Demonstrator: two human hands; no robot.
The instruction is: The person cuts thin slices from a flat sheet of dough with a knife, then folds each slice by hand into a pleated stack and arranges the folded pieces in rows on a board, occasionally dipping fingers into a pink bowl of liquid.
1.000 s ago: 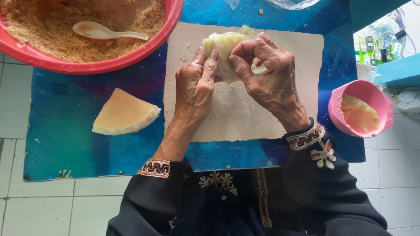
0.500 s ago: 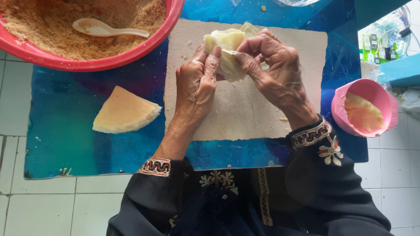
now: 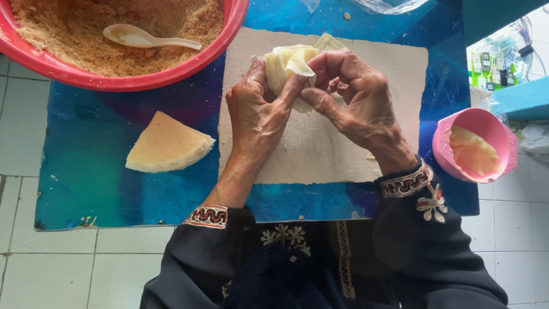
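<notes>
- Blue mat on tiled floor; pale board central.
- Left hand and right hand pinch folded pastry sheet at twelve o'clock (lifted, keeping folds shut).
- Crumb bowl at ten o'clock.

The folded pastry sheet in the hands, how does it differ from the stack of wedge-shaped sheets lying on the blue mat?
The folded pastry sheet is held up, pinched by the left hand and right hand; the wedge stack lies flat and untouched. The held one is bent and creased; the stack is a smooth quarter-circle. Both are pale yellow dough.
</notes>
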